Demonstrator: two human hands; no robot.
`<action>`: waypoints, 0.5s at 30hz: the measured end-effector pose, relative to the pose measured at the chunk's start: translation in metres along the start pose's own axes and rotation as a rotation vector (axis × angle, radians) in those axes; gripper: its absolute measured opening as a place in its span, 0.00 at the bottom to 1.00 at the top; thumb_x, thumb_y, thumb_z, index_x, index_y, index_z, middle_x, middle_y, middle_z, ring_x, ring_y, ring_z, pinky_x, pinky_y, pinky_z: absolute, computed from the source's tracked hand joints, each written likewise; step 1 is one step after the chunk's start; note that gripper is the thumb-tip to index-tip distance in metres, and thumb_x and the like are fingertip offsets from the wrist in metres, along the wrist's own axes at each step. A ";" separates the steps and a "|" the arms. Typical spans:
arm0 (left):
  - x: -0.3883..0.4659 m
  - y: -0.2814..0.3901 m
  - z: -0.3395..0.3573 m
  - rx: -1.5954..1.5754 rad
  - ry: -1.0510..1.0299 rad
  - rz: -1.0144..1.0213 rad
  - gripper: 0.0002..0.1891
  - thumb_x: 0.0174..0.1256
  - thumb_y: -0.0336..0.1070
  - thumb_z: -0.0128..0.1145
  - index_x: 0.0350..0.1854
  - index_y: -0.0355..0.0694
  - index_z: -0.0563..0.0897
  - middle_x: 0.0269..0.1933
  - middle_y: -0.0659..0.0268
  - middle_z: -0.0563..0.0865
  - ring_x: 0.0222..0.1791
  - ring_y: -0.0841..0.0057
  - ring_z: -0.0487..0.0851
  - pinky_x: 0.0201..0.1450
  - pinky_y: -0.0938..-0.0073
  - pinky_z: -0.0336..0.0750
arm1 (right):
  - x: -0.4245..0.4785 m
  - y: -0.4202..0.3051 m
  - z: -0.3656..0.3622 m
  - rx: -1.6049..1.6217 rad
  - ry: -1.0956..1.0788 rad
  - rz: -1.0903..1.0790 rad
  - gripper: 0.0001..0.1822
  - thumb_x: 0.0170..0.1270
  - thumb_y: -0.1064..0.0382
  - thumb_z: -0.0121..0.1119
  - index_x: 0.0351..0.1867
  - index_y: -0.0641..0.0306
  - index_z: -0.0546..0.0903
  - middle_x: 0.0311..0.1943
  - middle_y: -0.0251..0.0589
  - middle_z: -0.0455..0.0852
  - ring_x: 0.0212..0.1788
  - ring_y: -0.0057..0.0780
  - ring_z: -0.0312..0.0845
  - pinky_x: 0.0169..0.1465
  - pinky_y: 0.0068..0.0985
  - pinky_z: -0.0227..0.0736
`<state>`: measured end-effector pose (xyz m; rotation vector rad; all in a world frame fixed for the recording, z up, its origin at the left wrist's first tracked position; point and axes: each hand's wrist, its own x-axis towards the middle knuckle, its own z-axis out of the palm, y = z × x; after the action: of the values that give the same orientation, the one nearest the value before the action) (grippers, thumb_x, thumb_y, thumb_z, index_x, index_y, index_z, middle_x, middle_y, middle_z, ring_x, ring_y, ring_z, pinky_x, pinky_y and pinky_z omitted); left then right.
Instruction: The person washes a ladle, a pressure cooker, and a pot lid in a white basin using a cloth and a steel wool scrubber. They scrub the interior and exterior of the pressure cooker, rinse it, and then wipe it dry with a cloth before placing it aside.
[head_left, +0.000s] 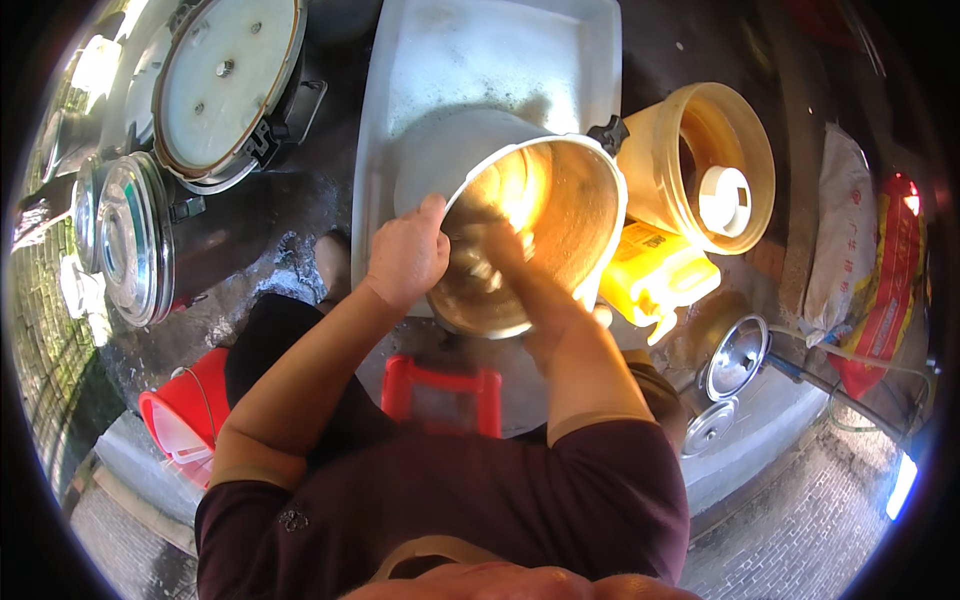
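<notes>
A large metal pot (577, 217) lies tilted over the near end of a white plastic tub (361, 180), its mouth facing me. My left hand (409, 259) grips the pot's rim on the left, thumb along the edge. Deep inside the pot is my right hand (506, 247), blurred by motion. Something shiny and blurred shows by its fingers; I cannot tell whether it is a held scrubber or a gleam on the metal. A black knob (609, 136) sticks out at the pot's upper right. Foamy water (480, 67) fills the tub behind the pot.
To the right are a yellowish bucket (652, 124), a yellow plastic jug (660, 274), metal lids (737, 356) and printed sacks (840, 232). Large lidded metal pots (225, 97) stand left. A red bucket (202, 390) and a red plastic frame (442, 380) are near my legs.
</notes>
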<state>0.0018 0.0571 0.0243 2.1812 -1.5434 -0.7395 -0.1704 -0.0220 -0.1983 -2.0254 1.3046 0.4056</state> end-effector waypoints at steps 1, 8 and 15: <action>0.001 -0.004 0.001 0.012 -0.009 -0.032 0.11 0.54 0.27 0.52 0.40 0.37 0.69 0.27 0.46 0.81 0.31 0.43 0.79 0.35 0.47 0.73 | -0.030 -0.039 0.008 0.097 -0.053 -0.081 0.29 0.66 0.51 0.50 0.67 0.57 0.68 0.72 0.43 0.57 0.68 0.48 0.62 0.71 0.36 0.56; 0.005 -0.015 0.008 -0.073 0.035 0.043 0.10 0.56 0.26 0.51 0.39 0.35 0.66 0.25 0.45 0.80 0.30 0.43 0.79 0.32 0.48 0.72 | 0.060 -0.048 -0.001 0.097 0.182 -0.424 0.22 0.68 0.56 0.47 0.59 0.61 0.74 0.61 0.44 0.71 0.60 0.42 0.72 0.61 0.38 0.66; 0.000 0.000 0.004 -0.084 -0.033 -0.018 0.10 0.55 0.26 0.53 0.38 0.35 0.67 0.26 0.44 0.79 0.29 0.42 0.79 0.31 0.48 0.72 | 0.039 0.010 -0.008 -0.184 0.148 -0.062 0.20 0.66 0.56 0.48 0.54 0.64 0.77 0.54 0.47 0.80 0.55 0.39 0.77 0.55 0.39 0.71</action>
<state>-0.0011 0.0574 0.0211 2.1343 -1.4831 -0.8344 -0.1625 -0.0561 -0.2190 -2.2810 1.3298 0.3650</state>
